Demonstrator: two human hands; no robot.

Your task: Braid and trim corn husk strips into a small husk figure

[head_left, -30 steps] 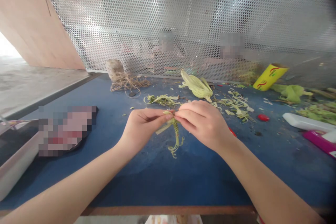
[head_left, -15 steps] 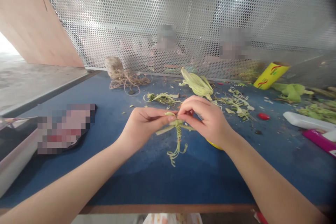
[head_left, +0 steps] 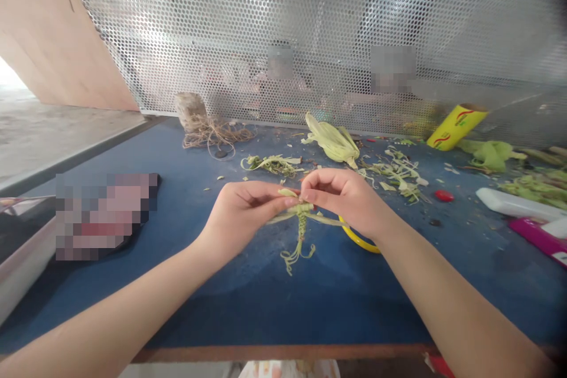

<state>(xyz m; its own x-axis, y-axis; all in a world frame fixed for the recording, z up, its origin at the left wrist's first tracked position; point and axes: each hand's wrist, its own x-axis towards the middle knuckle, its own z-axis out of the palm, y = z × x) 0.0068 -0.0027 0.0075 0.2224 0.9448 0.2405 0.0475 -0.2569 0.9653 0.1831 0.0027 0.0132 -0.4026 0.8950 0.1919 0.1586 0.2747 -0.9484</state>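
Ahead of you, a perforated metal screen (head_left: 310,29) fills the back of the view, and two people sit dimly behind it. Below it, the blue worktop (head_left: 266,301) runs from the screen to its wooden front edge. A slanted wooden panel (head_left: 53,59) stands at the far left, and a pale tray (head_left: 18,266) pokes in at the left edge.

Your left hand (head_left: 241,215) and right hand (head_left: 349,201) meet near the middle of the worktop. Both are closed in a narrow pinch on the top of a braided husk cord (head_left: 301,230). The left thumb and fingers grip it from the left. The right thumb and forefinger nip it from the right, just touching the left fingertips. The cord hangs straight down from the pinch and ends in a frayed, curling tail. Thin loose strips stick out sideways at its top. You cannot tell whether the tail touches the worktop.

Further back lie a whole corn husk (head_left: 332,142), a twine spool (head_left: 190,109) with loose twine spilling beside it, and a yellow tube (head_left: 456,127) against the screen. Shredded husk strips (head_left: 270,163) lie just beyond your hands. A yellow ring (head_left: 358,239) lies partly hidden under your right wrist, and a small red cap (head_left: 442,195) sits well to the right.
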